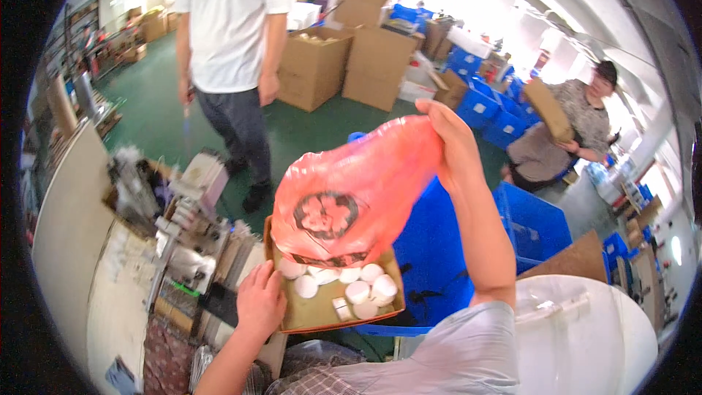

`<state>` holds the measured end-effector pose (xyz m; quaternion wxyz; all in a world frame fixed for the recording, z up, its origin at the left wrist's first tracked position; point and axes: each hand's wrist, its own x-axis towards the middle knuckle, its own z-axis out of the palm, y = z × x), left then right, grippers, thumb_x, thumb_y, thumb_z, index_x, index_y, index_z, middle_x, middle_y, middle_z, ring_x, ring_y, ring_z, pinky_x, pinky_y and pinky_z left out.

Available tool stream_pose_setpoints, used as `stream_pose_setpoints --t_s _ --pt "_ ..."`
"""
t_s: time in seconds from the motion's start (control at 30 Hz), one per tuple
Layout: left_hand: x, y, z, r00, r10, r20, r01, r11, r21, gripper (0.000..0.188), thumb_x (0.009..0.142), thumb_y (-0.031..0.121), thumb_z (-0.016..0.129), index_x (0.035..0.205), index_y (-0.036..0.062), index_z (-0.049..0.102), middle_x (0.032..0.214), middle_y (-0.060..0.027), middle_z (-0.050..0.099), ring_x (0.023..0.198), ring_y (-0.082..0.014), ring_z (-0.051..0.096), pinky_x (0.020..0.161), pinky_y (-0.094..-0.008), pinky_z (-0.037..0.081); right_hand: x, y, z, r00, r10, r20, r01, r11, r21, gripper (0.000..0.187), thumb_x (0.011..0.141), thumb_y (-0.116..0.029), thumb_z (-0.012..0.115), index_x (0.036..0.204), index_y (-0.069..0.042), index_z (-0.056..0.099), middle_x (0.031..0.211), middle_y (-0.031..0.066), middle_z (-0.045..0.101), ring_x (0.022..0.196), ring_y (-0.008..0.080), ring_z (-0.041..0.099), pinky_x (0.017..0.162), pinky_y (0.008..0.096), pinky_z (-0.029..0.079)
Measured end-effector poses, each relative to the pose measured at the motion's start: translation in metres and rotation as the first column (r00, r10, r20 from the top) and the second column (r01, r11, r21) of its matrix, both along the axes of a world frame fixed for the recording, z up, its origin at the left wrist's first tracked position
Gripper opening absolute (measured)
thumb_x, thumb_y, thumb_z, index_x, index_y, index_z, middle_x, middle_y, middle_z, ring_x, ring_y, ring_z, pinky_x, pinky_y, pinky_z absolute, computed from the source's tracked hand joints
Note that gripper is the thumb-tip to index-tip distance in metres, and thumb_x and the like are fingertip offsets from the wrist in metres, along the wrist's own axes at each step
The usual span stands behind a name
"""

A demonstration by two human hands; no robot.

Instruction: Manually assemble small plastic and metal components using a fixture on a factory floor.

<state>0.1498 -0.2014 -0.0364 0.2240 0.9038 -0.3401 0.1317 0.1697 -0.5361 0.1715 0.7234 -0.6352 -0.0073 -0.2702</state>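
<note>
A red plastic bag (387, 175) with a dark round print hangs tilted over a shallow cardboard box (314, 322). My right hand (453, 146) is raised and closed on the bag's upper right end. The bag's lower left part bulges, and what it contains cannot be made out. Several white round caps (357, 292) lie in the box below it, some flat and some on edge; the bag covers the box's far part. At the box's left side, my left hand (261, 300) is closed on the rim, its fingertips close to the bag's lower edge.
A deep blue bin (435, 241) stands right of the box, with another blue bin (534, 223) beyond. A cluttered workbench (186, 263) lies left. One person (234, 29) stands ahead; another (585, 117) sits at right holding cardboard. A white round surface (592, 329) is near right.
</note>
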Motion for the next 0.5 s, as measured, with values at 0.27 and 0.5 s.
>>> stream_pose_setpoints --t_s 0.27,0.5 --pt "-0.001 -0.002 -0.006 1.0 -0.024 0.016 0.024 1.0 -0.014 0.026 0.065 0.011 0.065 0.09 0.0049 0.06 0.118 -0.0148 0.054 0.104 -0.0312 0.054 0.085 -0.0424 0.045 0.013 -0.034 0.074 0.974 -0.083 0.213 0.106 0.989 -0.102 0.022 0.094 -0.02 0.05 0.104 -0.004 0.06 0.071 -0.0006 0.057 0.065 0.0075 0.053 0.059 0.0228 0.044" --pt "-0.003 0.001 -0.011 0.998 -0.02 0.053 0.022 0.999 -0.033 0.021 0.065 0.012 0.065 0.085 0.0043 0.061 0.117 -0.0148 0.055 0.1 -0.0304 0.056 0.083 -0.0406 0.047 0.016 -0.108 0.082 0.888 -0.309 0.34 0.395 0.891 -0.224 0.02 0.092 -0.015 0.05 0.101 -0.004 0.064 0.075 -0.0018 0.057 0.066 0.0066 0.049 0.061 0.0211 0.04"
